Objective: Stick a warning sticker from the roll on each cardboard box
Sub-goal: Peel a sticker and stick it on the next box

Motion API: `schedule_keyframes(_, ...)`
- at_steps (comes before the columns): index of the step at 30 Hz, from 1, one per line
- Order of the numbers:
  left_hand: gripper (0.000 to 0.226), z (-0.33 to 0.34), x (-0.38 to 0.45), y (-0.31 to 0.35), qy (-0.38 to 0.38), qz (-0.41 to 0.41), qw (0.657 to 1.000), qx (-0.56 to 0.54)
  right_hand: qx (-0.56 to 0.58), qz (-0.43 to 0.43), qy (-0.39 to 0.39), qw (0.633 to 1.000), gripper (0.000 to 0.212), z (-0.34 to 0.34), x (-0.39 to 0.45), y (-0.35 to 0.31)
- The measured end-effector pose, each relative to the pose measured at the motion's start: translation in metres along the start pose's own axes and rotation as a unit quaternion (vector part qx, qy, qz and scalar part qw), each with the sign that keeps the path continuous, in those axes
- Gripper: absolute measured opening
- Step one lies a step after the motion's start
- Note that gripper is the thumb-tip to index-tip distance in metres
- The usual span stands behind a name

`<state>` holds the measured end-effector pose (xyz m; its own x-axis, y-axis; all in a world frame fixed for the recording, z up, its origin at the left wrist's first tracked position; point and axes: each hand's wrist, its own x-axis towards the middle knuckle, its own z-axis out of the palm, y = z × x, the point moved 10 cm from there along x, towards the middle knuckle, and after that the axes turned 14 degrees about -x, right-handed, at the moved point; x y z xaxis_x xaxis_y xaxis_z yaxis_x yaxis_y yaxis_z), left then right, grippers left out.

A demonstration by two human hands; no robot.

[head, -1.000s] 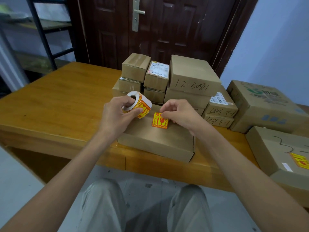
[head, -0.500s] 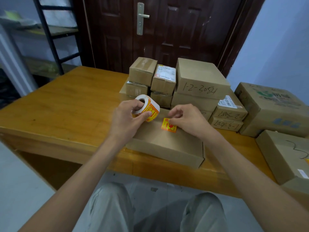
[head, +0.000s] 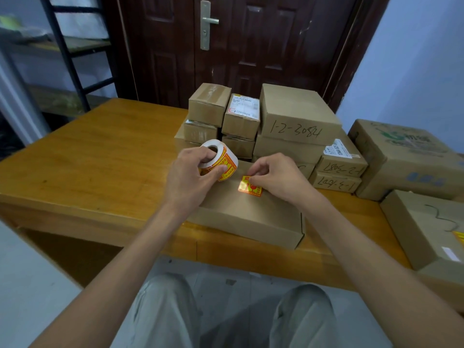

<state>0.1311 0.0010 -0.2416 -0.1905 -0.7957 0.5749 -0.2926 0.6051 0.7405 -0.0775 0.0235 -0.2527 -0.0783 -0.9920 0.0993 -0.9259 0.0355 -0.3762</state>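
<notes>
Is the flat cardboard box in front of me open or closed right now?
Closed. The flat box lies lid-down shut, its top unbroken, with the warning sticker on it under the right hand.

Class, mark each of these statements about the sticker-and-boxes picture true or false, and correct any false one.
1. The left hand holds the sticker roll. True.
2. The right hand rests on the wooden table. False: it pinches the warning sticker on the flat box.
3. The door behind the boxes is open. False: it is closed.
4. One stacked box bears handwritten numbers. True.
</notes>
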Motion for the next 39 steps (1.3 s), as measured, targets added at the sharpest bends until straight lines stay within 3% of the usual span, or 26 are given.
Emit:
schedule_keyframes(16,0.028,0.004,0.0,-0.003,-0.002,0.003,1.0,0.009,-0.005,-0.017,0.012,1.0,0.011,-0.003,-0.004,-0.002)
schedule_keyframes(35,0.031,0.008,0.0,0.0,-0.005,0.002,1.0,0.022,0.142,-0.06,0.044,0.987,0.014,0.0,-0.009,0.007)
schedule_keyframes(39,0.027,0.008,0.0,-0.001,-0.004,0.004,1.0,0.018,0.1,-0.036,0.063,0.992,0.014,-0.001,-0.005,0.014)
